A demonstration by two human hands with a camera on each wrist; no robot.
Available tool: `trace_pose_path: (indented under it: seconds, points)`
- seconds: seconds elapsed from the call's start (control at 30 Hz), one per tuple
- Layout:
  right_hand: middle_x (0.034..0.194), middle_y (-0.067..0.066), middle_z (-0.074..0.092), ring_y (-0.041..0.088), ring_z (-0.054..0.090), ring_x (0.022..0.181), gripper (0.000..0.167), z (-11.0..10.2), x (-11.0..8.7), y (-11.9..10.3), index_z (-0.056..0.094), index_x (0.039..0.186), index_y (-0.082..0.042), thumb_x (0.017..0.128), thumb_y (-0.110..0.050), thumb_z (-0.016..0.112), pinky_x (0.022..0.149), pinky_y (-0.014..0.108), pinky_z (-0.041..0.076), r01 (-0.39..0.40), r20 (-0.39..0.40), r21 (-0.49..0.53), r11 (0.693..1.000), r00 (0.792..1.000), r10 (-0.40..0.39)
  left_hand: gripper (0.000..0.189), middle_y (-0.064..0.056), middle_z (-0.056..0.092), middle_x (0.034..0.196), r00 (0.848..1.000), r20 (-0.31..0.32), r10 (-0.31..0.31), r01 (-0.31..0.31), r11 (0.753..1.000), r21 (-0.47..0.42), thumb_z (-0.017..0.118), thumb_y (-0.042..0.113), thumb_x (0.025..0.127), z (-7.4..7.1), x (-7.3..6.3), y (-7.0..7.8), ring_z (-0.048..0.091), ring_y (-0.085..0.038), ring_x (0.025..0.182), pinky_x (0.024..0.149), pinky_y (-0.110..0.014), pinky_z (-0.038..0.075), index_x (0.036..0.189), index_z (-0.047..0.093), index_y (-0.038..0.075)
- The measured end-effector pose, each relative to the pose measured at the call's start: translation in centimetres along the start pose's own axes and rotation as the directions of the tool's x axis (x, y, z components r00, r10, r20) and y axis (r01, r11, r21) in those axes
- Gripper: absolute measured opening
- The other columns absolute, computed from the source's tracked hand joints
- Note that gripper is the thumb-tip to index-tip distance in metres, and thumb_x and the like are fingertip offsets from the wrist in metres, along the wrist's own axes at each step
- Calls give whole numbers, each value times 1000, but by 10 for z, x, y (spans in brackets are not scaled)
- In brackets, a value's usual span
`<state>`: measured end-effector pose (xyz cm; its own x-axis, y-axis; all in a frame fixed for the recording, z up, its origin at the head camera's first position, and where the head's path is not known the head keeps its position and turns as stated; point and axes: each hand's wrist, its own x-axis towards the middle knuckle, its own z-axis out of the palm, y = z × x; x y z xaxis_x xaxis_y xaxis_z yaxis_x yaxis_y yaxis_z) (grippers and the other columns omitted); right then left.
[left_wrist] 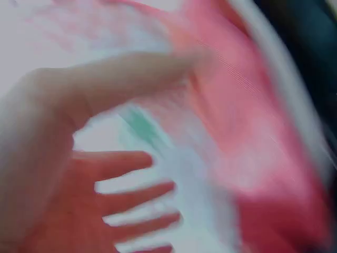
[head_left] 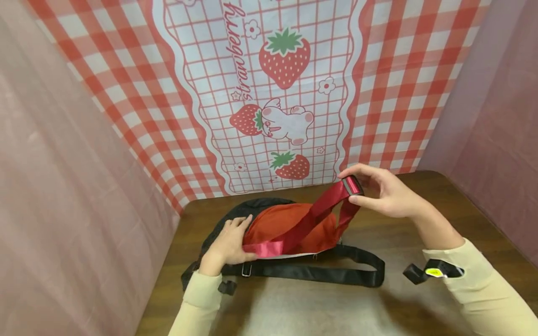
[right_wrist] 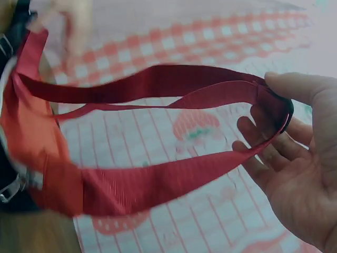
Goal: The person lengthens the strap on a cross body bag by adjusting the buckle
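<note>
An orange-red bag [head_left: 273,221] lies on the table against a black bag [head_left: 222,226]. From it rises a dark red strap [head_left: 309,223], lifted up and to the right. My right hand [head_left: 388,193] pinches the strap at its black slider buckle [head_left: 352,185] between thumb and fingers. In the right wrist view, the strap [right_wrist: 158,190] stretches in a loop from the bag to that hand. My left hand [head_left: 229,242] is at the bag's left end, beside the strap's pinkish lower part. Its fingers [left_wrist: 131,197] are straight and spread in the blurred left wrist view.
A black strap [head_left: 311,272] with a metal buckle [head_left: 246,269] lies looped in front of the bags on the brown table [head_left: 403,233]. A red-and-white strawberry cloth [head_left: 290,163] hangs behind. Pink curtains [head_left: 84,186] stand at both sides.
</note>
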<state>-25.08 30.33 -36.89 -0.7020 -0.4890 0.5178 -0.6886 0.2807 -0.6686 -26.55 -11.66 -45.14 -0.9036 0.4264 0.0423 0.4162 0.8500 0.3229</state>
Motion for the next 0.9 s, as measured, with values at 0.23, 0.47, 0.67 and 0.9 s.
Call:
trace_pose_path:
  seconds: [0.23, 0.47, 0.67, 0.9]
  points:
    - [124, 0, 66, 7, 67, 110, 47, 32, 13, -14, 51, 138, 5, 95, 13, 69, 91, 20, 61, -9, -3, 171, 985, 1000, 10, 72, -8, 72, 137, 828, -440, 348, -511, 791, -337, 89, 30, 90, -16, 35, 113, 71, -21, 122, 103, -37, 61, 152, 59, 11]
    - [124, -1, 68, 10, 70, 112, 41, 52, 19, -14, 57, 139, 7, 100, 4, 69, 97, 20, 60, -90, -87, 267, 959, 989, 117, 38, -15, 78, 117, 785, -601, 154, -564, 579, -588, 84, 8, 92, -13, 56, 137, 79, -27, 101, 89, -35, 66, 128, 77, 5]
    - [121, 4, 64, 12, 67, 104, 41, 55, 20, -9, 65, 137, 5, 97, 4, 74, 92, 18, 60, -83, -143, 259, 962, 982, 123, 34, -15, 78, 113, 834, -531, 148, -515, 552, -656, 86, 9, 91, -19, 59, 133, 78, -25, 92, 83, -37, 67, 123, 79, 3]
    - [113, -2, 71, 13, 69, 97, 46, 63, 21, -9, 68, 138, 1, 93, 1, 79, 83, 20, 61, -117, -197, 232, 966, 966, 165, 27, -14, 80, 113, 860, -489, 142, -478, 556, -680, 86, 13, 91, -24, 59, 134, 80, -23, 97, 88, -31, 66, 117, 80, 5]
